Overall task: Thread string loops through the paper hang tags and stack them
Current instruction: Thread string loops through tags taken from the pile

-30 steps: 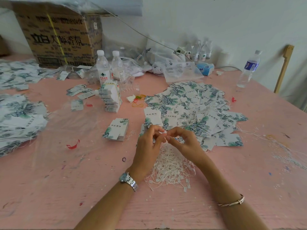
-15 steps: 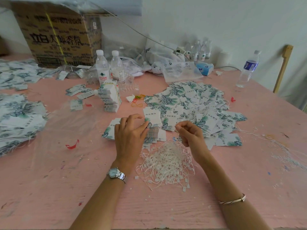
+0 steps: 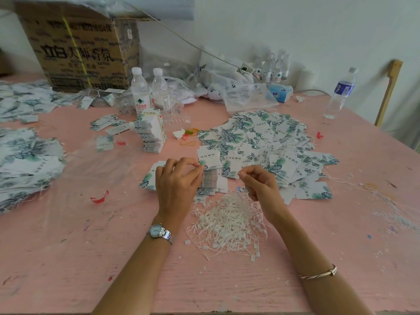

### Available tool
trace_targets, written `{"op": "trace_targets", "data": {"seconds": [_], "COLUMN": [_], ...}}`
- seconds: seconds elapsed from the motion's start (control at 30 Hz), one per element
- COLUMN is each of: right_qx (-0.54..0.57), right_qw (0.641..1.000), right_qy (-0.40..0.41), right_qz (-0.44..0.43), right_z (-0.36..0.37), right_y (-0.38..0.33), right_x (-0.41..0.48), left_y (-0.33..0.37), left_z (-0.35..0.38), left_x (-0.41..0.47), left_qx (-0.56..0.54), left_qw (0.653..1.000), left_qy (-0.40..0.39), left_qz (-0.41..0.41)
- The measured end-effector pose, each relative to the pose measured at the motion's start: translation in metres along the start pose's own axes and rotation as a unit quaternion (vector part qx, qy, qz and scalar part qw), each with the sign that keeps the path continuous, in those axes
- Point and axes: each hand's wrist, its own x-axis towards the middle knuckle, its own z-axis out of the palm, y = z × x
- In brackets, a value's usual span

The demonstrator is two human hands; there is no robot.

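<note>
left hand (image 3: 177,185) pinches top tag (image 3: 210,158) off stack (image 3: 211,181) behind string pile (image 3: 227,220), right hand (image 3: 261,186) pinches one string loop (image 3: 244,189); risk: two tags lift, or loop drags the tangle.

Soft, even daylight, faint shadows, no glare; wide-angle bending curves the edges, and far corners look slightly blurred.

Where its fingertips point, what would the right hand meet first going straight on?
Probably the small stack of hang tags just beyond the right hand, which pinches a string loop; the left hand, pinching a tag, lies further. Depth unclear.
</note>
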Motion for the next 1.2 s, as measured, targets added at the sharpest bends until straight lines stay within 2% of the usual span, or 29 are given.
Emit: {"op": "trace_targets", "data": {"seconds": [0.5,0.63,0.87,1.03,1.2], "right_qx": [-0.014,-0.015,0.042,0.117,0.102], "right_qw": [1.0,1.0,0.999,0.993,0.994], "right_qy": [-0.009,-0.011,-0.002,0.005,0.026], "right_qz": [0.006,0.008,-0.019,-0.009,0.013], "right_z": [0.0,0.0,-0.003,-0.009,-0.01], "right_y": [0.002,0.003,0.004,0.001,-0.001], "right_x": [0.001,0.002,0.005,0.006,0.006], "left_y": [-0.001,-0.002,0.011,0.028,0.033], "left_z": [-0.005,-0.006,-0.009,-0.01,-0.007], "left_x": [-0.001,-0.001,-0.001,-0.004,-0.008], "left_qx": [-0.063,-0.063,-0.072,-0.098,-0.122], "left_qw": [0.997,0.998,0.988,0.976,0.969], "left_qy": [-0.032,-0.007,0.103,0.105,0.085], "left_qz": [-0.02,-0.01,0.09,0.163,0.197]}}
